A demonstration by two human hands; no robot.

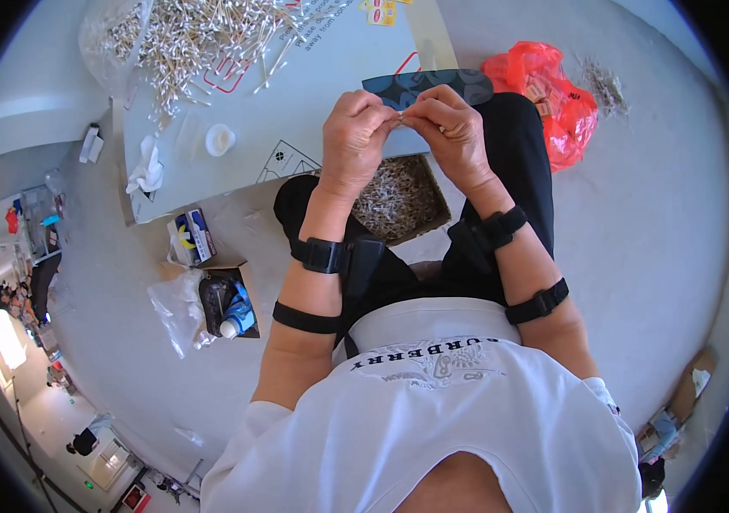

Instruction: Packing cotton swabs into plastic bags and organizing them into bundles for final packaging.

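Left hand (352, 141): its thumb and forefinger are pinched together on a tiny pale piece (399, 118), too small to be identified.
Right hand (452, 132): its fingertips are likewise closed on that piece, which seems to be steadied from both sides, between the two pinches.
Open brown cardboard box (439, 190): set nearer the body than the fingers, probably so that its thin pale sticks (392, 201) are contained.
Heap of white-tipped cotton swabs (202, 47): spread beyond the fingers, leftward, on a pale blue-grey tabletop (296, 111), apparently for easy reach.
Crumpled red plastic bag (576, 120): placed rightward, well apart from the fingers.

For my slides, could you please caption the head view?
Left hand and right hand pinched close together, cotton swabs heaped beyond.
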